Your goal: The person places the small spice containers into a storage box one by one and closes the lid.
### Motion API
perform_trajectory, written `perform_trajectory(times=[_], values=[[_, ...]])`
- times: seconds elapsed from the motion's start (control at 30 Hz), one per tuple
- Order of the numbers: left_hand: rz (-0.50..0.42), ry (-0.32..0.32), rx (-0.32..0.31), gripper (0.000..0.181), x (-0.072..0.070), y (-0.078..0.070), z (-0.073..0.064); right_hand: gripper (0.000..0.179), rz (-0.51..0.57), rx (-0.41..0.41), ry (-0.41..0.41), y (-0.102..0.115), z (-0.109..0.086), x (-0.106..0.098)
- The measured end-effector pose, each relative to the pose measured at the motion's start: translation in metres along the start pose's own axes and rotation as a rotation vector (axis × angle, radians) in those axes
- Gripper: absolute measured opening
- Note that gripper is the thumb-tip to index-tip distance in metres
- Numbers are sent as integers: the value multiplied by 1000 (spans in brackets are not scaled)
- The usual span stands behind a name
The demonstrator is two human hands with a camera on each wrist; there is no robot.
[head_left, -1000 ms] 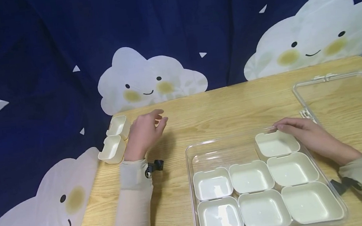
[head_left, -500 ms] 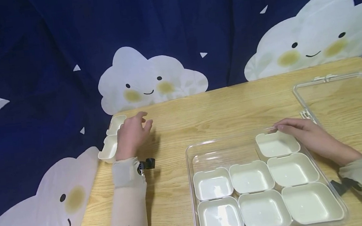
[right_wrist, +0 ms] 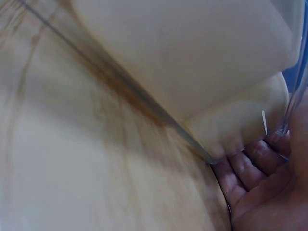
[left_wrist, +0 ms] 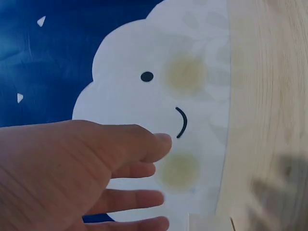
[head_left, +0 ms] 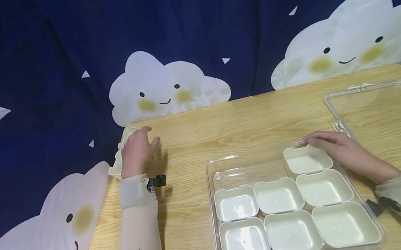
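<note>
Nearest on the one wooden table point(head_left: 193, 224) stands one clear box point(head_left: 250, 173) holding seven cream cups point(head_left: 292, 232): three in the front row, three in the middle row, one in the back row at the right end. The right hand point(head_left: 345, 156) is at the box's back right corner, its fingers against the outside wall; whether they pinch the rim or only rest there, I cannot tell. Two pale sleeves cover the arms, with one black fitting at each cuff.

Farther off, at the table's left edge, two more cups point(head_left: 116, 166) stand one behind the other. The left hand point(head_left: 137, 153) is over them, hiding part of both; its fingers are loose and apart and pinch nothing. Whether it touches either cup, I cannot tell.

Toward the back right lies one clear lid point(head_left: 385, 120), beyond the right hand. Behind the table hangs one dark blue cloth point(head_left: 233, 22) with three white clouds point(head_left: 168, 89) and six whole white triangles, plus one cut off by the top edge.
</note>
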State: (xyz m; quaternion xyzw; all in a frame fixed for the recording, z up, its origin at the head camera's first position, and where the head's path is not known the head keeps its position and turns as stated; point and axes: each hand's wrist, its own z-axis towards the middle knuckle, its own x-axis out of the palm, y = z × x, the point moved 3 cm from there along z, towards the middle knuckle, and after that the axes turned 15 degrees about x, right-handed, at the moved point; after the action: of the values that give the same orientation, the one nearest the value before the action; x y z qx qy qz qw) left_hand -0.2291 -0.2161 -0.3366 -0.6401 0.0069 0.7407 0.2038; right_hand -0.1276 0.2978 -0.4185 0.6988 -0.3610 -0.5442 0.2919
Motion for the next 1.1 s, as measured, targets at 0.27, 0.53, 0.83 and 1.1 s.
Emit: perform_trajectory(times=[0.27,0.53,0.83,1.1], values=[[-57,15,-105,65,0,18,-5,38,-12,-3,-9,1,0,-1],[-68,22,-168,69,-1,27,-8,38,10,-6,10,2,-1,0],[-59,-7,-257,63,-4,38,-15,38,1,-1,4,3,-1,-1],[-65,2,-292,65,-6,45,-16,38,37,-15,44,3,-1,0]])
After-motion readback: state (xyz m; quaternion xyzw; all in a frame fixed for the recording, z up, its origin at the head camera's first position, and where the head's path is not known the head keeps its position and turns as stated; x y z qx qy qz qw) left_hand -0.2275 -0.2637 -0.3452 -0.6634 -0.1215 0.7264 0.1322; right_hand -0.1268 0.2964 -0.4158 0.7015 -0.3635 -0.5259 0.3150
